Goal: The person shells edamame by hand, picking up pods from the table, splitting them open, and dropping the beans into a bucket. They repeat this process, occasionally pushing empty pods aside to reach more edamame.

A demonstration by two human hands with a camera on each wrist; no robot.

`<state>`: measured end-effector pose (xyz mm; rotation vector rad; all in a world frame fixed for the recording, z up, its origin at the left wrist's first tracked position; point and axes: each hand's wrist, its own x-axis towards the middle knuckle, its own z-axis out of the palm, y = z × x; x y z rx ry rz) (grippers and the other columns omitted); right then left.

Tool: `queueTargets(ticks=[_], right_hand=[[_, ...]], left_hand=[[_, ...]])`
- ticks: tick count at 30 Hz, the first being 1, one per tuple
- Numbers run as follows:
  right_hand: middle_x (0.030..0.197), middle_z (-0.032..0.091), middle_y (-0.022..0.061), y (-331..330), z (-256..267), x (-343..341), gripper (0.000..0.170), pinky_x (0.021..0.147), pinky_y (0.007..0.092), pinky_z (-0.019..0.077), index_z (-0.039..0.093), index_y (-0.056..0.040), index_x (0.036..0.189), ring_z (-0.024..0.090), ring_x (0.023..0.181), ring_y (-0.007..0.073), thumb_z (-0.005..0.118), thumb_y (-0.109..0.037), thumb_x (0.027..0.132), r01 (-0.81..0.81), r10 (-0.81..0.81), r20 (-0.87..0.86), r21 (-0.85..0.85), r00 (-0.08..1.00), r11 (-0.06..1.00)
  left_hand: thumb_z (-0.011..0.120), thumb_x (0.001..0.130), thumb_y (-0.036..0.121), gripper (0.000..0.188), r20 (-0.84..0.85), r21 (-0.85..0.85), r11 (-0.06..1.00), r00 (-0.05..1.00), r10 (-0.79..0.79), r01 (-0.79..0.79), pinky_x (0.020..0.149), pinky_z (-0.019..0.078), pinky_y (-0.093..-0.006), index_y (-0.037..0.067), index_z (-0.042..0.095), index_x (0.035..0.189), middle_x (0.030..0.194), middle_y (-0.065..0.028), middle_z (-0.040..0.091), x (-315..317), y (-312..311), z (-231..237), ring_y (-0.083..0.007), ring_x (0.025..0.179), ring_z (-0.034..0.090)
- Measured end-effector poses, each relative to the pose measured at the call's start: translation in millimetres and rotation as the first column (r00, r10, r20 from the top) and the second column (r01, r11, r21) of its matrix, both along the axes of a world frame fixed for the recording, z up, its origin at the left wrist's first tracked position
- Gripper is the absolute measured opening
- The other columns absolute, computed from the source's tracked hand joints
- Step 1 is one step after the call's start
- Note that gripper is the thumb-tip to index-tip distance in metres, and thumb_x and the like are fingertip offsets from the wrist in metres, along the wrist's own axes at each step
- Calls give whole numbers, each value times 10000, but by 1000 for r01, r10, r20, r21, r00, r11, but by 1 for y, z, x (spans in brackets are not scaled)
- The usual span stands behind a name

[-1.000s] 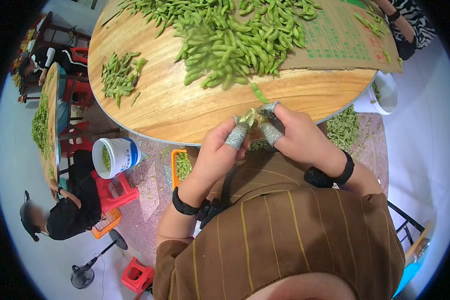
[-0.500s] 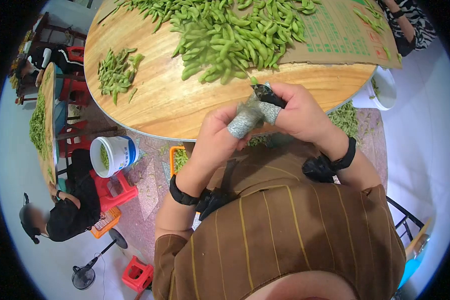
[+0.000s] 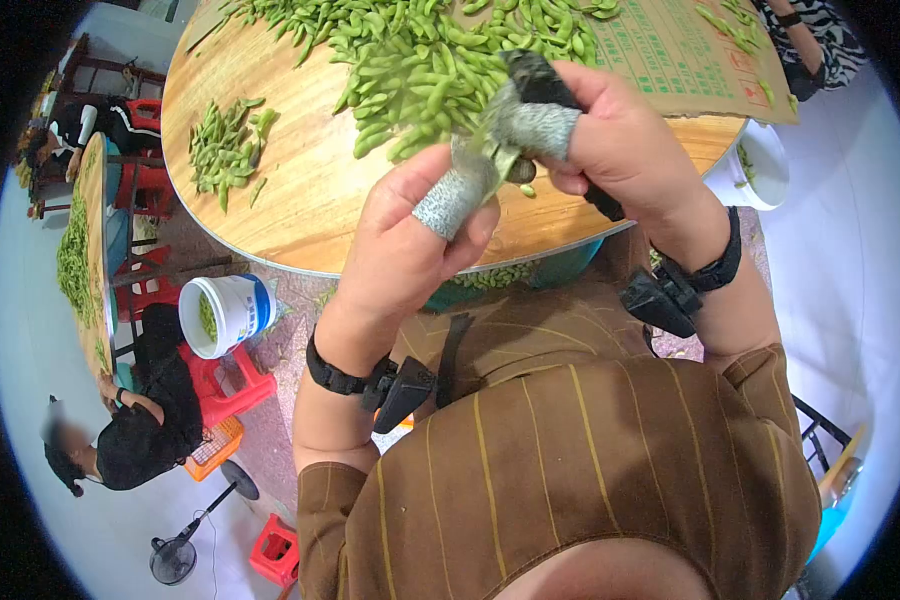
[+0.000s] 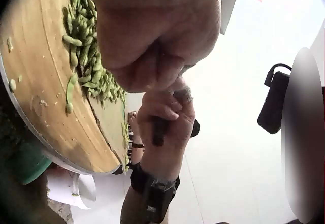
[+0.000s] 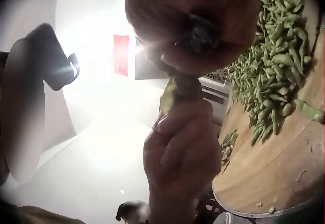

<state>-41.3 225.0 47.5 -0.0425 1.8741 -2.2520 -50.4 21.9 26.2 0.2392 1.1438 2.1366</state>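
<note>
The tabletop [image 3: 305, 205] is smooth wood, the printed sheet [image 3: 670, 65] matt cardboard, the brown garment [image 3: 560, 470] matt cloth.

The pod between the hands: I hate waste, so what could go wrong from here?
The left hand and right hand meet near the edge of the table, so the pod, or a bean from it, might drop off. The grey finger wraps could slip or loosen under the pressing.
</note>
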Motion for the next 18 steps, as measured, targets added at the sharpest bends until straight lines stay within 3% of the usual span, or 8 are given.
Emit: queueTargets(ticks=[3, 5, 9, 13, 15, 16, 17, 18], right_hand=[[602, 510, -47, 8, -11, 12, 171, 432, 204, 356, 618, -52, 858, 453, 470, 33, 646, -220, 859, 80, -80, -31, 1, 996, 997], [608, 510, -54, 15, -22, 25, 192, 436, 199, 341, 630, -67, 886, 446, 480, 26, 662, -255, 863, 38, -61, 67, 299, 996, 953], [727, 572, -56, 7, -43, 57, 157, 545, 222, 409, 654, -48, 961, 487, 627, 32, 647, -174, 869, -108, 60, 247, 186, 967, 977], [766, 611, -7, 1, -66, 65, 182, 636, 302, 476, 640, -17, 976, 539, 694, 92, 635, -139, 840, -141, 149, -27, 196, 989, 970], [803, 640, 97, 9, -69, 53, 154, 626, 307, 478, 627, -31, 898, 581, 689, 161, 654, -158, 816, 12, 12, -39, 549, 999, 836], [832, 616, 173, 6, -63, 46, 163, 615, 358, 491, 591, -40, 845, 606, 712, 291, 666, -174, 788, 102, -16, -126, 715, 992, 691], [832, 616, 173, 4, -67, 43, 163, 615, 358, 491, 591, -40, 845, 606, 712, 291, 666, -174, 788, 106, -19, -128, 712, 992, 694], [824, 610, 164, 1, -73, 41, 164, 611, 391, 488, 579, -42, 843, 595, 719, 329, 663, -165, 774, 217, 21, -277, 797, 961, 564]], left_hand=[[560, 908, 116, 134, -9, -305, 944, 991, -132, 123, 517, 378, -186, 61, 625, 1011, 752, -4, 576, 7, -13, -7, -52, 625, 505], [597, 893, 133, 141, -321, -641, 767, 918, -234, -29, 590, 404, -214, 66, 625, 1013, 757, 16, 557, 25, -11, -23, -58, 678, 486], [647, 852, 148, 152, -263, -573, 817, 929, -260, 67, 685, 448, -270, 23, 604, 928, 768, 9, 566, 43, -8, -46, -103, 747, 515], [631, 863, 146, 140, -315, -576, 812, 892, -324, 92, 665, 455, -290, 20, 606, 917, 744, -41, 587, 46, -11, -57, -129, 706, 525], [610, 880, 145, 135, -372, -647, 758, 832, -411, 86, 660, 462, -303, 13, 608, 910, 748, -115, 605, 50, -11, -45, -154, 682, 541], [604, 868, 134, 123, -382, -651, 755, 826, -415, 78, 674, 473, -339, 15, 610, 901, 770, -165, 597, 52, -9, -38, -237, 712, 587], [604, 868, 134, 123, -382, -654, 752, 824, -419, 79, 674, 473, -339, 15, 610, 901, 770, -165, 597, 52, -10, -43, -237, 712, 587], [605, 857, 131, 119, -495, -706, 708, 713, -497, 4, 685, 477, -365, 20, 611, 899, 771, -171, 590, 51, -11, -50, -284, 745, 591]])
